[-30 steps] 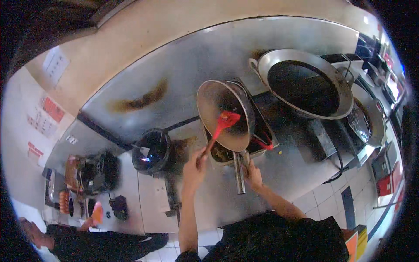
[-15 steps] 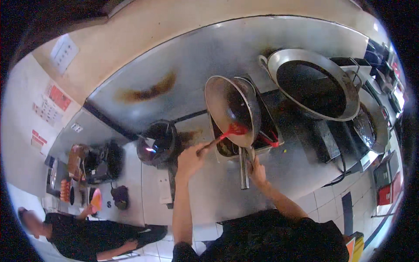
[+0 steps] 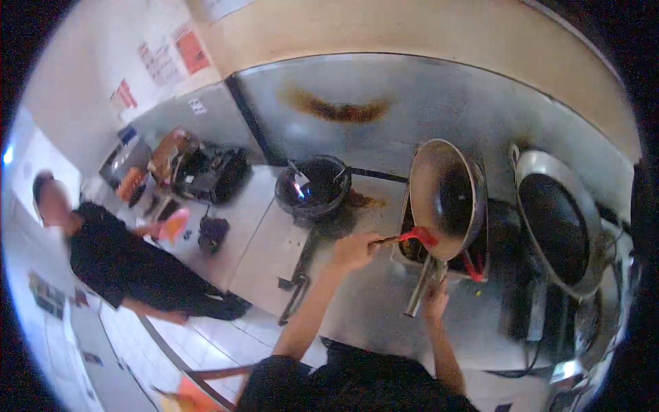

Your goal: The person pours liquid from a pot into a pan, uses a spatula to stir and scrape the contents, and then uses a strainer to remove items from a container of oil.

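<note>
Steel counter [image 3: 384, 309]: tilted pan [image 3: 446, 199] between hands.

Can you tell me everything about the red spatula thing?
The red spatula has a flat red blade, maybe silicone, on a thin brownish handle. The left hand grips the handle end. Its blade presses against the lower inside of the tilted metal frying pan, whose handle the right hand holds over a metal tray.

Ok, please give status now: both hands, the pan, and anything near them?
Left hand shut on red spatula, blade at tilted pan. Right hand shut on pan handle. Large wok right of pan, dark pot to its left.
</note>
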A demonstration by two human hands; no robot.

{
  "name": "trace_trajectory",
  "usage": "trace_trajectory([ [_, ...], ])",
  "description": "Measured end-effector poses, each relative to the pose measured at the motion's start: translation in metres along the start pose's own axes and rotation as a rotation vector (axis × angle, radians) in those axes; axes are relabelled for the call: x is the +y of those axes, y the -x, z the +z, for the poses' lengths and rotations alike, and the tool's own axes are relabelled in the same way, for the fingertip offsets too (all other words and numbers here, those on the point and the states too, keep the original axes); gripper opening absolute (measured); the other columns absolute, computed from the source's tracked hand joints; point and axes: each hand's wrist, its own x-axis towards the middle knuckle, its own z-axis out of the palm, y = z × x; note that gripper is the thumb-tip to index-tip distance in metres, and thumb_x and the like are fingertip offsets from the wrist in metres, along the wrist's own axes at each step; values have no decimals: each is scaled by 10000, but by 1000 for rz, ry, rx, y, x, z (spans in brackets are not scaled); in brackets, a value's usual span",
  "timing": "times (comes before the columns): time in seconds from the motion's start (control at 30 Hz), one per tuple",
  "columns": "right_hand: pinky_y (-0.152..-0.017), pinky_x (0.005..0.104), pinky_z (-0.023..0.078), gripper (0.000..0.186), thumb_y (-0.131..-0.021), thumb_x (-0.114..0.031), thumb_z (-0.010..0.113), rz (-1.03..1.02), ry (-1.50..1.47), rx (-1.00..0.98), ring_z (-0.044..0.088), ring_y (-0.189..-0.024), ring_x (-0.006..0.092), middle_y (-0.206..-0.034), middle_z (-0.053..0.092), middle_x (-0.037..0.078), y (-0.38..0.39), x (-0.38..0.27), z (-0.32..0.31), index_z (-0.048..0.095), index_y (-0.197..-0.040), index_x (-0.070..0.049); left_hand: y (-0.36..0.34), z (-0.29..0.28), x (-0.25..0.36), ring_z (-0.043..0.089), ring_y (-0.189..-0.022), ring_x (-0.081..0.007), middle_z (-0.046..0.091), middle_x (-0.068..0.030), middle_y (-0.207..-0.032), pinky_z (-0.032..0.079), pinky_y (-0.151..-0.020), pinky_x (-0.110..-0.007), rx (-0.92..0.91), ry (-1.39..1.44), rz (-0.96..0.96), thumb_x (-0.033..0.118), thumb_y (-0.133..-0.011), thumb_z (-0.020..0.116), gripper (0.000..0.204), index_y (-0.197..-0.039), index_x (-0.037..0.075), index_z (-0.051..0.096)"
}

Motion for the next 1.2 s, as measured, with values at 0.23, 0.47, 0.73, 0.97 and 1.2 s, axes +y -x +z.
trace_trajectory([
  [0.23, -511, 362, 430, 417, -889, -101, 524, -299, 377, 65, 476, -526, 224, -709, 575, 143, 1, -3, 0, 407, -1270, 22, 115, 53, -68, 555, -711, -156, 599, -48, -769, 452, -657, -325, 138, 693, -94, 256, -902, 566, 288, -1127, 81, 603],
  [0.47, -585, 343, 446, 406, -888, -132, 546, -698, 460, -14, 557, -610, 213, -757, 562, 154, -11, -13, -39, 431, -1246, 20, 207, 123, -66, 486, -714, -80, 546, -3, -781, 406, -620, -255, 210, 996, -391, 305, -911, 584, 364, -1120, 9, 545],
  [0.73, -292, 252, 327, 102, -925, -173, 528, -124, 101, -79, 379, -340, 69, -543, 384, -22, 55, -108, -54, 477, -909, -87, 228, 108, -106, 482, -731, -88, 534, 3, -818, 387, -620, -237, 203, 1265, -397, 401, -939, 511, 481, -1186, -12, 509],
  [0.97, -312, 258, 349, 189, -922, -245, 572, 38, -78, -156, 385, -345, 84, -512, 365, -31, 103, -221, 15, 476, -872, -90, 246, 75, -188, 459, -632, -72, 496, 26, -703, 365, -550, -230, 272, 1189, -379, 383, -963, 453, 419, -1084, 3, 582],
  [1.2, -366, 266, 327, 331, -913, -281, 589, 139, -267, -493, 410, -374, 93, -483, 408, -16, 74, -236, 194, 450, -669, -106, 283, 42, -231, 356, -503, -36, 410, 59, -611, 280, -443, -210, 425, 1367, -464, 348, -974, 438, 345, -1007, 47, 602],
])
